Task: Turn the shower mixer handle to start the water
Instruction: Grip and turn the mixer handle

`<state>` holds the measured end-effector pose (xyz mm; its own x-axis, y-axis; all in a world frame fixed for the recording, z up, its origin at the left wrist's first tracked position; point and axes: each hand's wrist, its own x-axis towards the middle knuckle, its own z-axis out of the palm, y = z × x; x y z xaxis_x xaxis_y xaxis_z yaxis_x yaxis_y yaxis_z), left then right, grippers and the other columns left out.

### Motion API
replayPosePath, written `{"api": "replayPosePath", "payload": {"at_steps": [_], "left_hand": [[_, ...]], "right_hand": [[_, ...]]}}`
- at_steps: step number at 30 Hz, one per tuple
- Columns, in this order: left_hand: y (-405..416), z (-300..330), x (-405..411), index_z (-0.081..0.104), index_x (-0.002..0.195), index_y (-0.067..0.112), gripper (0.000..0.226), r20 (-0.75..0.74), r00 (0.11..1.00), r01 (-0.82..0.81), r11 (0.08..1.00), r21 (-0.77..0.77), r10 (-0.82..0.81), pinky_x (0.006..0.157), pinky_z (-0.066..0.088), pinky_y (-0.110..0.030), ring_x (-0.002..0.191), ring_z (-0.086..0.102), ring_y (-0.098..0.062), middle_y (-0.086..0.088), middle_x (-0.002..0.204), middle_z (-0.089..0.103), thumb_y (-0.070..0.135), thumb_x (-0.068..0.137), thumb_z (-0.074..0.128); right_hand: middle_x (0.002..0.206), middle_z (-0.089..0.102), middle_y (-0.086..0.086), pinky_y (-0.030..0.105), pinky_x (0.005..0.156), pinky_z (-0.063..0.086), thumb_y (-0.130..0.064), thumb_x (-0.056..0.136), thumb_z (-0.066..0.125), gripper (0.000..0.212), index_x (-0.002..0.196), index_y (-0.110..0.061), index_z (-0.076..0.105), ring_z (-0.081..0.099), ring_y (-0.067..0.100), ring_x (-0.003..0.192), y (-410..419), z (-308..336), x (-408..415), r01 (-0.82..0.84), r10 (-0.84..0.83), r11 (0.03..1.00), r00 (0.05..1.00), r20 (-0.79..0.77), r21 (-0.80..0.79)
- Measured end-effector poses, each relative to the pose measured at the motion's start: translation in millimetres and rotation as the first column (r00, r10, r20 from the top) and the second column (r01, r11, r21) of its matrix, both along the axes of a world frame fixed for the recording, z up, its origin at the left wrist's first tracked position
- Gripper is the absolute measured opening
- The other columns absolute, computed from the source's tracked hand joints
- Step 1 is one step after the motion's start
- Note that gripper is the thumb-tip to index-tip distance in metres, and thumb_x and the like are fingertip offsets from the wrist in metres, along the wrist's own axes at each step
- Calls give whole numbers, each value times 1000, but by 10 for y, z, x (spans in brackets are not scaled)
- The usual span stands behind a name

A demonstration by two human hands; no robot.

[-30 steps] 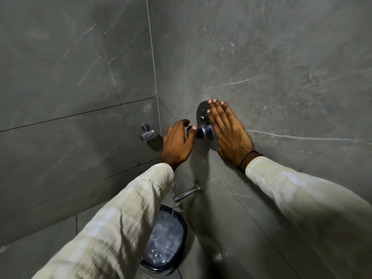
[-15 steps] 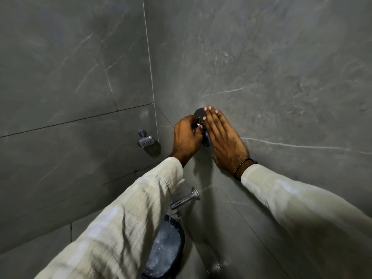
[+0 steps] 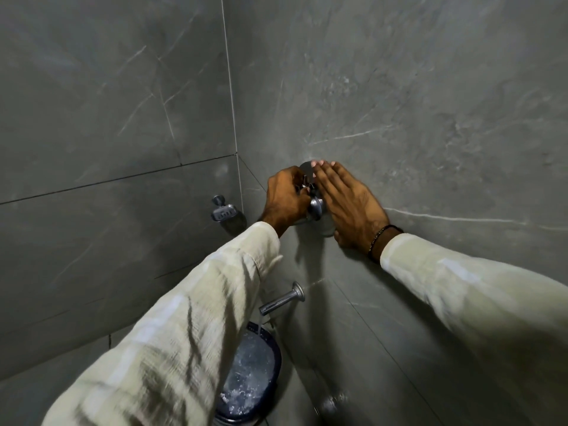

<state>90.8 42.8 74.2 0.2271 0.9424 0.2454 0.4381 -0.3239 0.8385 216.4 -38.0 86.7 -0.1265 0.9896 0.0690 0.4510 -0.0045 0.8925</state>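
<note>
Left hand point(image 3: 285, 199) curls closed around mixer handle point(image 3: 316, 207); right hand point(image 3: 347, 204), at 3 o'clock, lies open, flat on wall point(image 3: 430, 118).

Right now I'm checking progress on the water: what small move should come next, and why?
Probably ease the left hand off the mixer handle: a thin stream already runs from the spout into the bucket, so the water appears started.

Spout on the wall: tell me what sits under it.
Under the spout, a thin stream of water falls into a dark blue bucket holding frothy water. The left sleeve covers the bucket's left side; its base is out of view.
</note>
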Motion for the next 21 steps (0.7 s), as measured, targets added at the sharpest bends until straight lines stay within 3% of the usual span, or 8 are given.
{"api": "replayPosePath", "payload": {"at_steps": [2,6,14,18,21], "left_hand": [[25,-28,-14,71,105,5,16,-9,1000,7,1000,7,-7,79,61,-34,93,70,-25,-11,102,73,4,90,75],[69,-77,-57,73,108,8,18,-1,999,37,999,28,-37,61,46,-5,89,67,-14,-1,98,70,5,91,75],[70,-111,-100,76,115,6,24,4,999,52,994,96,-52,78,49,-14,98,65,-12,-8,112,76,3,91,73],[39,-111,-126,80,111,9,20,10,998,61,987,147,-63,72,40,-4,92,67,-10,-8,111,79,6,93,72],[9,-104,-134,80,110,8,19,-20,997,75,982,171,-73,81,53,-17,98,72,-19,-10,109,79,7,94,70]], "right_hand": [[172,-19,35,59,130,-12,-79,98,29,114,167,2,-12,-15,48,162,-7,1,-6,8,-8,1000,1000,26,-4],[170,-21,37,60,132,-11,-86,94,27,121,168,2,-12,-16,50,162,2,-38,-20,13,-14,1000,998,60,24],[171,-23,33,58,132,-11,-81,98,24,115,166,2,-17,-17,48,162,-4,-39,-26,25,-26,1000,997,67,12],[172,-24,32,58,133,-10,-78,100,23,110,168,0,-15,-18,48,162,-6,-42,-21,24,-25,1000,997,76,11],[172,-24,32,57,133,-10,-78,100,22,110,168,0,-15,-18,48,162,-26,-38,-38,26,-27,1000,996,80,9]]}}
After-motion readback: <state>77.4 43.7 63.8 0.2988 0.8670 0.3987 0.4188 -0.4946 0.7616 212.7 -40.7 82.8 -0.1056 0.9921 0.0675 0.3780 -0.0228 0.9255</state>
